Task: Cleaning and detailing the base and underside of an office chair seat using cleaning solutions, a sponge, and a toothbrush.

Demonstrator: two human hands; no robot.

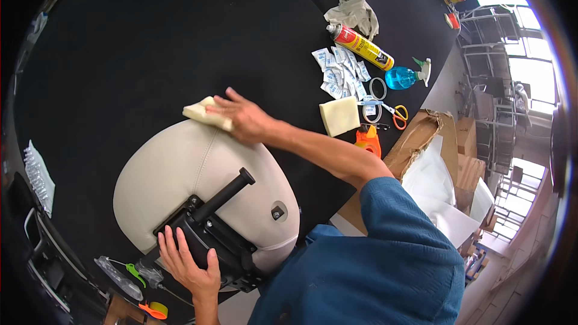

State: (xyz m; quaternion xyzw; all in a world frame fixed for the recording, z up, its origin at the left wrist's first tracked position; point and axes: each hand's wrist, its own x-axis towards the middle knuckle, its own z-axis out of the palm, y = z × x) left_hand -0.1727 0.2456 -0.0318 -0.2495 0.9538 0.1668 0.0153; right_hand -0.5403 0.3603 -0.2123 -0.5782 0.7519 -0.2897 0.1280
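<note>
A beige seat (159, 183) lies on the black tabletop (150, 42), its black bracket (233, 257) on the side facing the person. A black tube (226, 195) juts from the bracket across the seat, and a seam (205, 153) runs from near the bracket to the far edge. The right hand (245, 119) is clamped on a pale sponge (206, 114), pressing it to the seat's far edge. The left hand (191, 268) lies on the bracket, thumb and fingers apart.

To the right of the seat sits a second sponge (340, 115), with scissors (395, 112) and an orange dispenser (368, 140) near it. Farther beyond the seat on that side are white packets (343, 71), a yellow-and-red can (364, 48), a blue spray bottle (401, 77) and a crumpled cloth (356, 12). A torn carton (412, 141) stands well right of the seat. Left of the seat lies clear bubble wrap (39, 177); near its lower left are a green cutter (135, 274) and orange-and-yellow tape (156, 310).
</note>
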